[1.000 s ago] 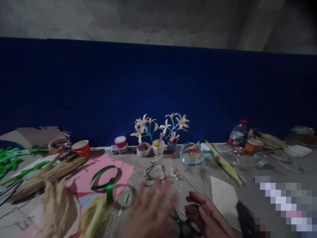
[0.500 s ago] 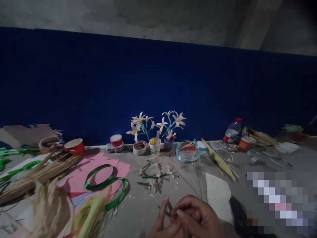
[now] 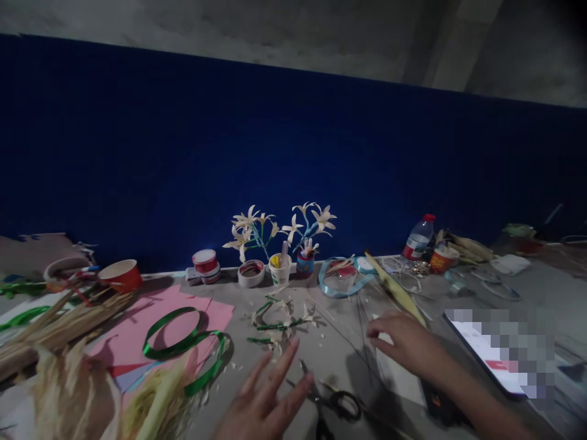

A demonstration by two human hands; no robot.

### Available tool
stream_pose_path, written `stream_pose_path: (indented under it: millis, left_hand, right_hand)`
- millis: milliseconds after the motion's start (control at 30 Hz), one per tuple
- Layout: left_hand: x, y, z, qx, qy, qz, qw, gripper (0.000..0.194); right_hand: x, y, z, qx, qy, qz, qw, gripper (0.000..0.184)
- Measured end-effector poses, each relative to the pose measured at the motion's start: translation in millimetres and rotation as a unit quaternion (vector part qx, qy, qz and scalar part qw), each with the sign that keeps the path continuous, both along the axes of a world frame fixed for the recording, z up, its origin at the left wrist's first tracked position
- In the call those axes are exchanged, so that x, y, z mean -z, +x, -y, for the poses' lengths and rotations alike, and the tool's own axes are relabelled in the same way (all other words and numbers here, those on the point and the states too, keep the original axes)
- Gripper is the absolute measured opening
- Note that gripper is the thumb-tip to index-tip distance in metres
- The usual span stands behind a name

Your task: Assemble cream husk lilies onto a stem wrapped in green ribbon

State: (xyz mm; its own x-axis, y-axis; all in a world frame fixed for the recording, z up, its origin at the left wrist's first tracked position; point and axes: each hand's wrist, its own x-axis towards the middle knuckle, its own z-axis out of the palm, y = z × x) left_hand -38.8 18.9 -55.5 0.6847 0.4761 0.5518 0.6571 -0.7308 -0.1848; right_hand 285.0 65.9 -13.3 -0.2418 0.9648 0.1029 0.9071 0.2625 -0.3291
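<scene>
My left hand (image 3: 270,397) is spread over the grey table at the bottom, fingers apart and nothing in it. Beside its thumb lie black-handled scissors (image 3: 346,404), their blades pointing toward the hand. Further right, my right hand (image 3: 398,339) hangs above a sheet of white paper (image 3: 398,382), thumb and fingers slightly apart with nothing visible between them. Just beyond my left fingertips lies a loop of green-wrapped stems (image 3: 275,326) with small pale petals. Thin wires (image 3: 362,315) run along the table near my right hand.
Pale flowers (image 3: 323,217) rise behind a white cup (image 3: 279,269) and a pen cup (image 3: 305,264). Green ribbon (image 3: 172,351) lies on pink paper (image 3: 213,311) at left, near dried husks (image 3: 76,391). At right are a bottle (image 3: 418,239), a long yellow-green husk (image 3: 397,290) and a phone (image 3: 486,354).
My hands have come apart. The left spread and moved left, the right moved up and to the right, and the scissors now show on the table between them. The view turned slightly right.
</scene>
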Motion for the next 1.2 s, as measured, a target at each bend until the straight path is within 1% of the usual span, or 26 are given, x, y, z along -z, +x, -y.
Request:
stream_pose_path:
  millis: [33,100,133,200,267,300,333,367,400,433,467,567,700,767,867,1000,1100,1133,1200]
  left_hand:
    - [0.9,2,-2,-0.014,-0.001,-0.007,1.000,0.056]
    - [1.8,5,-5,-0.016,-0.005,-0.022,1.000,0.054]
    - [1.5,5,-5,-0.011,-0.012,-0.020,1.000,0.045]
    - [0.3,3,-4,0.000,-0.032,-0.007,0.999,0.015]
    - [-0.3,0,-2,-0.011,-0.041,0.026,0.999,0.018]
    - [-0.1,-2,-1,-0.025,-0.042,0.032,0.998,0.019]
    - [0.5,-3,0,-0.039,-0.037,0.033,0.998,0.024]
    - [1.4,-5,1,-0.052,-0.031,0.028,0.998,0.035]
    - [2.6,-6,1,-0.062,-0.024,0.021,0.998,0.046]
    - [3.7,-7,0,-0.066,-0.018,0.008,0.998,0.053]
    - [4.7,-8,0,-0.064,-0.014,-0.003,0.998,0.054]
    - [5.9,-9,-1,-0.043,-0.014,-0.010,0.999,0.042]
    - [5.7,-13,-1,-0.045,-0.035,0.021,0.998,0.032]
    - [7.0,-16,-1,-0.042,-0.037,0.040,0.998,0.029]
    - [11.9,-20,-1,-0.032,-0.037,0.062,0.997,0.026]
    - [20.2,-18,-2,-0.019,-0.043,0.100,0.994,0.026]
    - [21.7,-12,-1,-0.036,-0.060,0.143,0.987,0.031]
    - [21.0,-9,-2,-0.035,-0.066,0.146,0.986,0.032]
    - [19.1,-6,-2,-0.013,-0.079,0.133,0.988,0.032]
  right_hand:
    - [2.3,-6,0,-0.027,-0.011,0.030,0.999,0.017]
    - [8.4,-17,2,-0.079,-0.025,0.080,0.993,0.021]
    - [11.4,-21,3,-0.105,-0.028,0.100,0.989,0.023]
    - [16.4,-24,4,-0.153,-0.030,0.131,0.979,0.025]
    - [19.8,-22,5,-0.186,-0.035,0.154,0.970,0.022]
    - [21.0,-21,5,-0.191,-0.037,0.163,0.967,0.020]
    - [22.2,-21,5,-0.187,-0.039,0.171,0.967,0.018]
    - [23.5,-22,4,-0.175,-0.041,0.178,0.968,0.016]
    - [24.9,-24,3,-0.156,-0.043,0.186,0.969,0.014]
    - [26.6,-27,1,-0.133,-0.047,0.194,0.971,0.013]
    - [28.6,-31,0,-0.109,-0.052,0.204,0.972,0.013]
    - [36.2,-45,-6,-0.039,-0.076,0.231,0.969,0.015]
    - [45.0,-57,-14,0.032,-0.112,0.227,0.967,0.025]
    - [46.7,-55,-18,0.047,-0.121,0.199,0.971,0.026]
    - [46.2,-44,-23,0.050,-0.130,0.127,0.982,0.026]
    - [45.3,-21,-32,0.052,-0.145,-0.021,0.988,0.023]
    - [48.5,-5,-39,0.058,-0.147,-0.166,0.973,0.022]
    - [49.9,-1,-41,0.065,-0.138,-0.216,0.964,0.022]
    - [51.5,6,-44,0.084,-0.104,-0.316,0.939,0.020]
